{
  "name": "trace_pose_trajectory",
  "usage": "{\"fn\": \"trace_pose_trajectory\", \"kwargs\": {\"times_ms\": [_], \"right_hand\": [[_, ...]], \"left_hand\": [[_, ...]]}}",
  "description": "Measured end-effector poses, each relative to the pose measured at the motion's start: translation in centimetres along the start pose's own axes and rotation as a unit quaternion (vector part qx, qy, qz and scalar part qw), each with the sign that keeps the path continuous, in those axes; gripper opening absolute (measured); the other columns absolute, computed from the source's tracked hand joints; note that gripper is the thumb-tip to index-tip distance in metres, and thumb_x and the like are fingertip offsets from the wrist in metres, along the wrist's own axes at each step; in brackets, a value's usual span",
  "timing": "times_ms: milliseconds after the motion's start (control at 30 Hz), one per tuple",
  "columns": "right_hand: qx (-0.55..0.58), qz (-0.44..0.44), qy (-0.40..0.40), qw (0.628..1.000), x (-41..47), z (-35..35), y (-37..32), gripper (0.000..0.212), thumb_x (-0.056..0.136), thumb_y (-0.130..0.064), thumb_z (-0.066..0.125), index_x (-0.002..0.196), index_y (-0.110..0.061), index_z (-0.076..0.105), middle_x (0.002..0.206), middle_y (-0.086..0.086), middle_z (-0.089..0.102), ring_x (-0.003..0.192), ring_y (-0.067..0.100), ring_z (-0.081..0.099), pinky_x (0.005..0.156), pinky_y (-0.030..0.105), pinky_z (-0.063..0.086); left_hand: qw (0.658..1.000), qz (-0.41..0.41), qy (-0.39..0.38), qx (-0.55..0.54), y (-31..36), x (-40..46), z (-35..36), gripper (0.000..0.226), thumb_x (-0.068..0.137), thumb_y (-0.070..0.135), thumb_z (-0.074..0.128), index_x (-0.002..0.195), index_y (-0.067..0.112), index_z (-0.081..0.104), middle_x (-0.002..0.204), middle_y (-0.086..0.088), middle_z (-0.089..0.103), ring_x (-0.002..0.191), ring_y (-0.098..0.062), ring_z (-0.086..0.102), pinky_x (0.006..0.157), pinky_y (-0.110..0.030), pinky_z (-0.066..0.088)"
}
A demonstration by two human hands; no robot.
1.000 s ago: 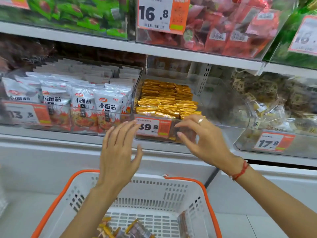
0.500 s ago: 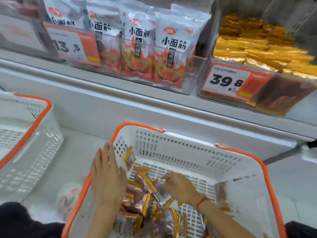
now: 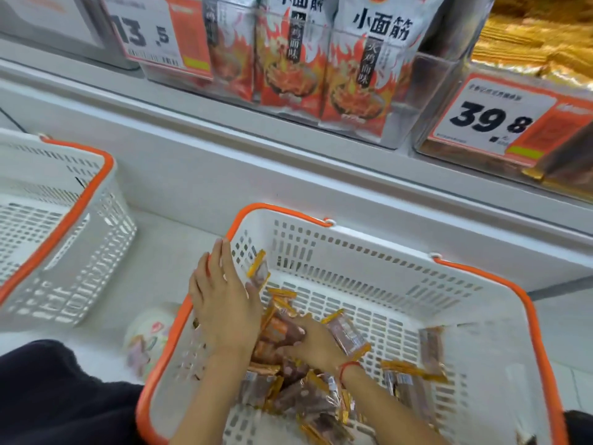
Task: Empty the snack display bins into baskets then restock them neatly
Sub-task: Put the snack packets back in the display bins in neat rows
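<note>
Basket point(image 3: 378, 239) holds snack sticks point(image 3: 348, 337); both hands among them

Left hand point(image 3: 224, 303): its palm side is hidden; whether it touches the packets beneath cannot be told.
Right hand point(image 3: 313, 343): fingertips are buried among the gold-edged snack packets point(image 3: 288, 393).
White slotted basket with orange rim point(image 3: 500, 332), around both hands: near end cut off by the bottom edge.
Second white basket point(image 3: 64, 220), left of the hands: cut off by the left edge, motion-blurred.
Pale round object point(image 3: 149, 335), just left of the left hand: too blurred to identify.

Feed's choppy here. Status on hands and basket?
Both hands in the basket: left hand flat, right hand gripping snack sticks. Nothing blocking.
</note>
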State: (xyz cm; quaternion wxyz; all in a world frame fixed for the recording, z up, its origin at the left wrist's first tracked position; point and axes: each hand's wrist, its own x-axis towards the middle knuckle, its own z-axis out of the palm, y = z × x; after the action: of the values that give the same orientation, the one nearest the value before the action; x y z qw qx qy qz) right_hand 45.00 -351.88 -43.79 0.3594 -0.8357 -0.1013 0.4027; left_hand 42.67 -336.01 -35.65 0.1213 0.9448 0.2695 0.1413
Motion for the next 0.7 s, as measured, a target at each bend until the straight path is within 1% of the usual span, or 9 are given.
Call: {"fn": "trace_pose_trajectory", "kwargs": {"times_ms": [100,167,233,300,333,367,433,567,700], "right_hand": [[0.118,0.03,0.038,0.992,-2.6,-3.5,1.1,0.036,0.078,-0.026,0.08,0.107,-0.029,0.059,0.11,-0.011,0.06,0.111,0.009,0.058,0.1,0.039,0.047],[0.167,0.041,0.06,0.983,-4.6,-6.2,1.8,0.028,0.079,-0.025,0.08,0.101,-0.024,0.064,0.101,-0.015,0.067,0.097,0.001,0.062,0.093,0.035,0.049],[0.166,0.037,0.074,0.983,-6.6,-8.8,2.2,0.035,0.075,-0.037,0.082,0.098,-0.013,0.07,0.08,-0.001,0.073,0.079,0.01,0.069,0.083,0.034,0.052],[0.175,0.032,0.076,0.981,-8.3,-11.0,1.9,0.052,0.072,-0.044,0.083,0.103,-0.003,0.071,0.096,0.015,0.073,0.094,0.025,0.069,0.095,0.043,0.051],[0.184,0.033,0.077,0.979,-9.2,-11.9,1.5,0.045,0.074,-0.04,0.081,0.103,-0.007,0.072,0.1,0.011,0.074,0.098,0.023,0.069,0.097,0.04,0.051],[0.19,0.036,0.077,0.978,-10.0,-12.7,1.2,0.035,0.078,-0.036,0.079,0.103,-0.013,0.074,0.101,0.005,0.075,0.097,0.018,0.07,0.094,0.034,0.053],[0.201,0.04,0.077,0.976,-11.2,-13.7,0.2,0.022,0.084,-0.035,0.072,0.101,-0.02,0.073,0.097,-0.004,0.075,0.089,0.009,0.069,0.081,0.022,0.053],[0.213,0.037,0.115,0.97,-12.5,-14.5,0.0,0.015,0.094,-0.036,0.059,0.097,-0.026,0.069,0.096,-0.011,0.072,0.095,0.006,0.064,0.081,0.02,0.045],[0.231,0.026,0.169,0.958,-13.6,-15.2,0.7,0.025,0.095,-0.036,0.057,0.104,-0.018,0.072,0.106,-0.001,0.073,0.104,0.015,0.065,0.1,0.032,0.046]], "left_hand": [[1.0,0.014,0.014,-0.017,0.4,0.0,-0.1,0.073,0.08,0.016,0.071,0.144,0.006,0.038,0.149,-0.015,0.039,0.139,-0.034,0.032,0.117,-0.047,0.015],[0.997,0.061,-0.017,-0.049,1.7,-0.4,-0.3,0.06,0.085,0.018,0.067,0.14,0.009,0.046,0.151,-0.013,0.038,0.141,-0.032,0.031,0.118,-0.047,0.015],[0.972,0.099,-0.176,-0.117,3.4,-0.9,0.0,0.051,0.094,0.029,0.059,0.141,0.016,0.047,0.151,-0.005,0.04,0.14,-0.026,0.034,0.116,-0.042,0.026],[0.89,0.082,-0.393,-0.217,5.0,-1.3,-0.2,0.05,0.096,0.042,0.055,0.14,0.018,0.048,0.142,-0.001,0.051,0.126,-0.018,0.051,0.105,-0.03,0.041],[0.849,0.076,-0.456,-0.257,5.7,-1.6,-0.3,0.045,0.095,0.044,0.056,0.133,0.02,0.055,0.13,0.001,0.06,0.11,-0.008,0.059,0.092,-0.022,0.045],[0.827,0.08,-0.477,-0.286,6.4,-1.8,-0.6,0.033,0.093,0.044,0.059,0.118,0.023,0.063,0.112,0.005,0.067,0.09,0.003,0.061,0.077,-0.015,0.044],[0.821,0.054,-0.456,-0.34,7.4,-2.2,-1.0,0.01,0.09,0.04,0.065,0.091,0.03,0.066,0.086,0.008,0.066,0.067,0.002,0.057,0.063,-0.012,0.04],[0.794,-0.047,-0.436,-0.422,8.4,-2.3,-1.8,0.002,0.088,0.025,0.072,0.087,0.023,0.071,0.093,-0.01,0.07,0.078,-0.016,0.063,0.072,-0.032,0.053],[0.735,-0.122,-0.468,-0.475,9.0,-2.7,-2.8,0.016,0.085,0.026,0.075,0.098,0.023,0.066,0.102,0.001,0.069,0.09,-0.012,0.065,0.064,-0.02,0.053]]}}
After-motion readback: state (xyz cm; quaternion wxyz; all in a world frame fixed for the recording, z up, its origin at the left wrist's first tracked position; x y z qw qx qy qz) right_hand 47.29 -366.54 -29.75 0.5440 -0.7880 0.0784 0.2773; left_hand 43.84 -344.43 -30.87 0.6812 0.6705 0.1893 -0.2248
